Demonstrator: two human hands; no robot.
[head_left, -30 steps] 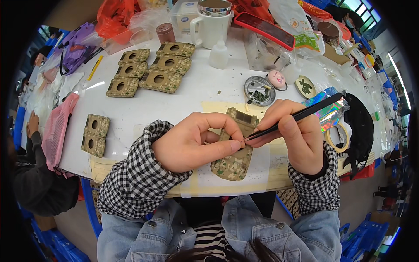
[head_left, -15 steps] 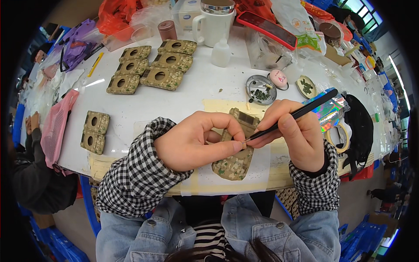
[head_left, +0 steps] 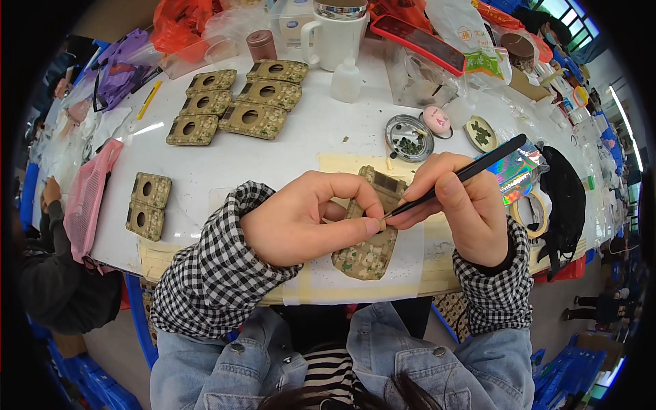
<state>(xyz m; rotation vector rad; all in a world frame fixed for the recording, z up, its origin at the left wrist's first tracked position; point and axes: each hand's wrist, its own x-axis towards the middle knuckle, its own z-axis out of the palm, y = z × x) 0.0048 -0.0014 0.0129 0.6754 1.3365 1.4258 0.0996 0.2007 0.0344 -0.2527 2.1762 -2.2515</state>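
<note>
My right hand (head_left: 471, 212) grips black tweezers (head_left: 488, 158), whose tip points down-left to my left fingertips. Thumb and forefinger of my left hand (head_left: 307, 219) are pinched together at that tip; whatever is between them is too small to make out. Below both hands a camouflage-patterned case-like piece (head_left: 365, 263) lies on white paper (head_left: 314, 283), its middle partly covered by my fingers. Beyond my right hand sits a round dish (head_left: 418, 157) of small dark green bits, with a shallow pale dish (head_left: 480, 134) of green pieces to its right.
Several camouflage pieces with round holes (head_left: 258, 119) stand in rows at far left; a stacked pair (head_left: 148, 205) is nearer. A white mug (head_left: 339, 42), a small squeeze bottle (head_left: 346, 82) and a red-cased phone (head_left: 418, 45) are at the back. Tape (head_left: 529, 215) lies at right. Another person's hand (head_left: 52, 191) shows at left.
My hands and the tweezers stay almost in place; the tweezers' back end has dipped slightly left. The view has shifted a little. At far left, the other person's hand has moved slightly.
</note>
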